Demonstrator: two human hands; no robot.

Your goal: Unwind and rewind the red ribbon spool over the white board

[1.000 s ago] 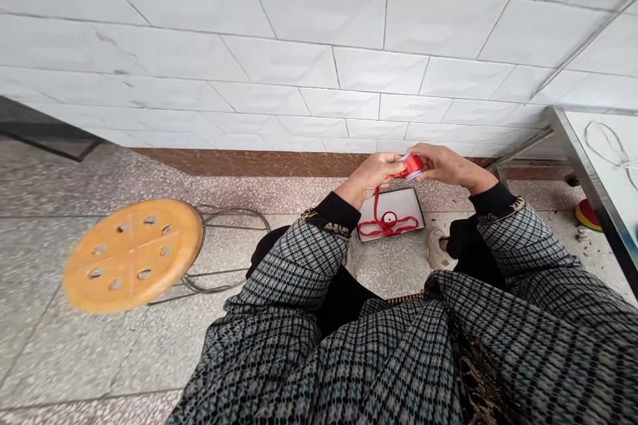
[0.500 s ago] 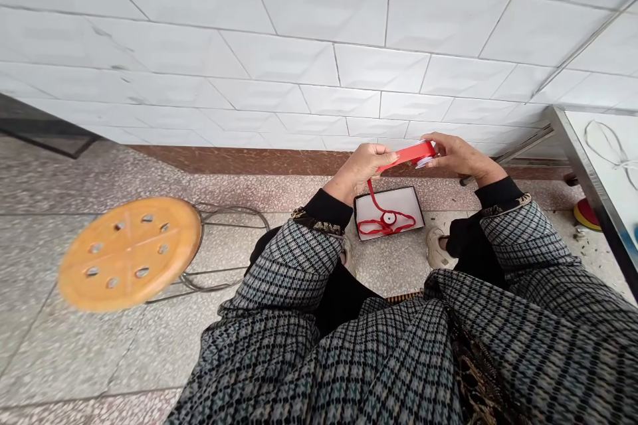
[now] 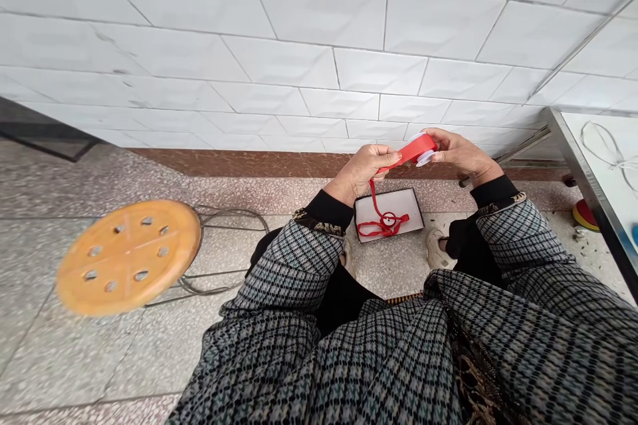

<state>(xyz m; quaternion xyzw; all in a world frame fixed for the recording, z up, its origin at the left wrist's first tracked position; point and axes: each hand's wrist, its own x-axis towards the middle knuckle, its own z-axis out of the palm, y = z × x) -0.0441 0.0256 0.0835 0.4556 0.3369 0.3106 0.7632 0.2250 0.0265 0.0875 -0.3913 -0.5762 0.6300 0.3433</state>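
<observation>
My left hand (image 3: 371, 167) pinches a red ribbon (image 3: 407, 151) between thumb and fingers. To its right, my right hand (image 3: 458, 154) is closed around a white-flanged ribbon spool (image 3: 425, 157), and the wide red band stretches between the two hands. From under my left hand a narrower stretch of red ribbon hangs down into a shallow box (image 3: 406, 202) on the floor. Loose loops and a small red and white roll (image 3: 388, 219) lie inside that box, which has a white inside and dark edges. Both hands are above the box, near the wall.
At left an orange round stool (image 3: 129, 255) lies tipped, its wire legs pointing right. A metal-edged white table (image 3: 595, 166) with a cable on it stands at right. Under it sits a red and yellow object (image 3: 587, 214). White wall tiles (image 3: 349, 13) rise ahead.
The red band between my hands has become shorter and slacker as the spool in my right hand turned and came slightly left. The narrow ribbon in the box has shifted.
</observation>
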